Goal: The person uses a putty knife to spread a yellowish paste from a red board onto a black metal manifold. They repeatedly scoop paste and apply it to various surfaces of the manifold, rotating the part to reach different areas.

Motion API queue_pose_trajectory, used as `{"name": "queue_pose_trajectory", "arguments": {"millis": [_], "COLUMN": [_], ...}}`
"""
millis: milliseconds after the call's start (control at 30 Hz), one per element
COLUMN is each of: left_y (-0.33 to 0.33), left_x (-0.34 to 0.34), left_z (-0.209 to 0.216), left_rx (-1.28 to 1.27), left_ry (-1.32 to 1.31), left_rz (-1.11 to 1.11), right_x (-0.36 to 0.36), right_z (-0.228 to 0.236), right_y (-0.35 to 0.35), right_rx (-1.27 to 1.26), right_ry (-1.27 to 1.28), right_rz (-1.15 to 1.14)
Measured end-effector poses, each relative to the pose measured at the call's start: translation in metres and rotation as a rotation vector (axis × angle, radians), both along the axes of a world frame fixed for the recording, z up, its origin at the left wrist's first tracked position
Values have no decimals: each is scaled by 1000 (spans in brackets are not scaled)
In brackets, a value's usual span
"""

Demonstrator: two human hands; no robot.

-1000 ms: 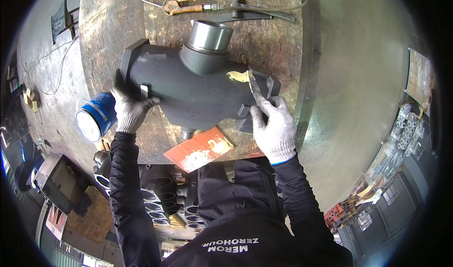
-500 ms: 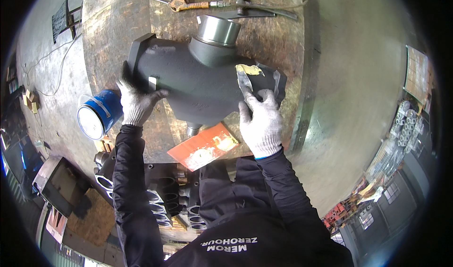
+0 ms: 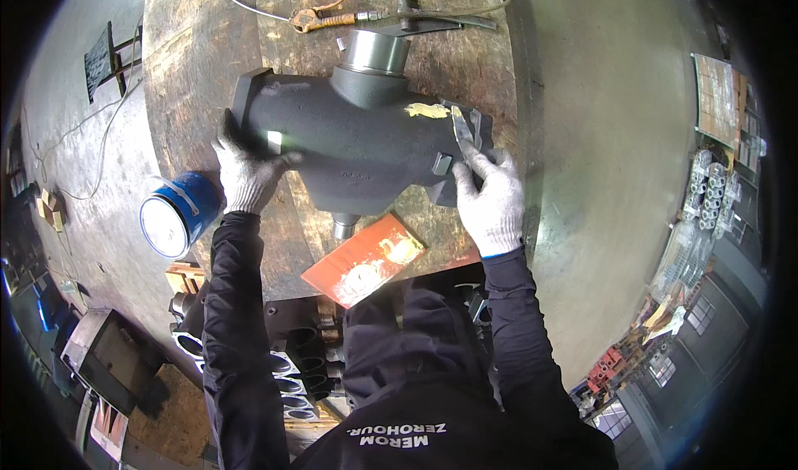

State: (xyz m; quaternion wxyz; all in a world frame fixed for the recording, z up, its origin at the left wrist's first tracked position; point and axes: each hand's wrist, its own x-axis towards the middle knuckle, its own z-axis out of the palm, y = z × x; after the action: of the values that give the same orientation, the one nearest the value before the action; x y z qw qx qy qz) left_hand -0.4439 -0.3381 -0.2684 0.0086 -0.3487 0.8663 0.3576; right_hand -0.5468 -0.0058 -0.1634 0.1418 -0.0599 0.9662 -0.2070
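My right hand (image 3: 492, 204), in a pale knit work glove, has its fingers closed on a thin, flat-bladed grey metal spatula (image 3: 463, 131); its handle is hidden in my grip. The blade points away from me and slightly left, its yellow-marked tip just beside the right end of a ragged yellow paste smear (image 3: 428, 111). That smear lies ahead and to the left of my right fingers, its long axis running left to right, roughly along the dark grey cast-metal pipe body (image 3: 349, 137) that carries it. The body lies across the wooden counter (image 3: 195, 79) in front of me, with a shiny cylindrical metal collar (image 3: 378, 53) on its far side. My right hand is clearly the nearer one to the smear; my left hand (image 3: 248, 179), gloved alike, is at the body's opposite end, thumb spread apart from the fingers and laid against the metal near the left flange. I cannot tell how hard it presses. Nearer to me, on the counter's front edge, an orange-red rectangular board (image 3: 353, 250) carries pale and yellow paste, and a blue cylindrical bucket with a white lid (image 3: 197, 202) is beside my left wrist.
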Motion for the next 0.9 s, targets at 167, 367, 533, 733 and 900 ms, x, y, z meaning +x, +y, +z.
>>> {"name": "queue_pose_trajectory", "arguments": {"millis": [167,367,533,733,900], "left_y": [-2,-7,-11,-19,-19], "left_x": [3,5,8,8,2], "left_z": [-4,-11,-18,-25,-19], "left_rx": [33,123,64,-26,-82], "left_ry": [-26,57,84,80,-6], "left_rz": [-11,-35,-58,-108,-131], "right_x": [-11,38,127,159,207], "right_z": [-9,-11,-31,-51,-73], "right_y": [23,82,102,97,95], "right_rx": [-360,-455,-473,-186,-285], "right_ry": [-42,48,-38,161,30], "right_rz": [-116,-145,-60,-60,-85]}}
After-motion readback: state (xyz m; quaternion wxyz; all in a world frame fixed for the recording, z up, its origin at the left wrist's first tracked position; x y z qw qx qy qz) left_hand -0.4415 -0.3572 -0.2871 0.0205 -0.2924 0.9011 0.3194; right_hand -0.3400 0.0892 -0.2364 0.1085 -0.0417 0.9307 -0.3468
